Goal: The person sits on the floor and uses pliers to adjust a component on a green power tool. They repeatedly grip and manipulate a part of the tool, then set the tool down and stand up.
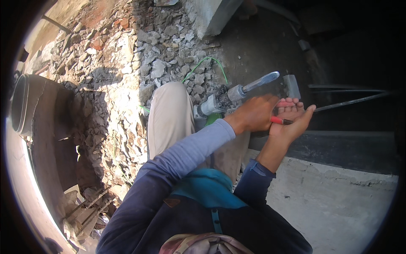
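My left hand (256,110) reaches across to the right, fingers closed on a red-handled tool with a dark tip (279,120). My right hand (292,120) is turned palm up beneath it, fingers apart and slightly curled; a second red part (286,103) shows over its fingers, and whether it joins the tool is unclear. Just left of my hands, a dusty metal demolition hammer (213,103) with a pale chisel bit (264,79) lies beside my bent knee (167,106), partly hidden by my left forearm.
Broken rubble (105,51) covers the left ground, with a green cord (205,59) across it. A cylindrical container (38,106) and rusty rods (89,203) are at left. A concrete pillar (205,17) stands ahead, a grey block (291,86) and long rod (351,101) right, concrete surface (325,203) lower right.
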{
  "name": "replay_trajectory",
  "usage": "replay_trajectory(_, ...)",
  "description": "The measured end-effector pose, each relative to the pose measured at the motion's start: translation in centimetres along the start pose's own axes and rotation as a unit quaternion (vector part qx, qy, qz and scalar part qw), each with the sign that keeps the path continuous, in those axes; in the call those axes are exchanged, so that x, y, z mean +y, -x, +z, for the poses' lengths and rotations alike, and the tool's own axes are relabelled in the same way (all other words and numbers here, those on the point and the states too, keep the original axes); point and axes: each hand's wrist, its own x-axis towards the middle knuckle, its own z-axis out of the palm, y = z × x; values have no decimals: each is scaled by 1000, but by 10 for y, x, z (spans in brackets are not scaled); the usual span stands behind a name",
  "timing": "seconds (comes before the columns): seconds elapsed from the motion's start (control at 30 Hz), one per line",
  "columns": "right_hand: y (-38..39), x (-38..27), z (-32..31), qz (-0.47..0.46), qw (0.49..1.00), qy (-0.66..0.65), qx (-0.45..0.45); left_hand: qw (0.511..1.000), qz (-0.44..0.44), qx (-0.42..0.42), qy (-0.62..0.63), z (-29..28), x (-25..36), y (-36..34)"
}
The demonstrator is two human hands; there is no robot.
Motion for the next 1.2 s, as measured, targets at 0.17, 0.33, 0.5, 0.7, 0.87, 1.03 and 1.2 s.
replay_trajectory(0.17,-29,6,-41,74,989,-70,-110,993,-21,-57,-97,1,16,7)
replay_trajectory(0.33,-46,12,-83,154,971,-115,-139,977,51,50,-202,30,37,36)
replay_trajectory(0.5,-27,17,-106,191,977,-18,-95,976,105,-41,-188,17,45,81)
replay_trajectory(0.7,-4,30,-154,230,970,17,-78,986,-2,99,-137,-57,-12,141)
replay_trajectory(0.87,-2,39,-169,249,967,-2,-59,957,-88,224,-162,-66,-32,133)
replay_trajectory(1.03,-4,41,-168,255,963,-15,-82,950,-114,219,-190,-60,-35,122)
replay_trajectory(1.2,-6,42,-171,259,962,-18,-85,938,-100,205,-259,-59,-35,118)
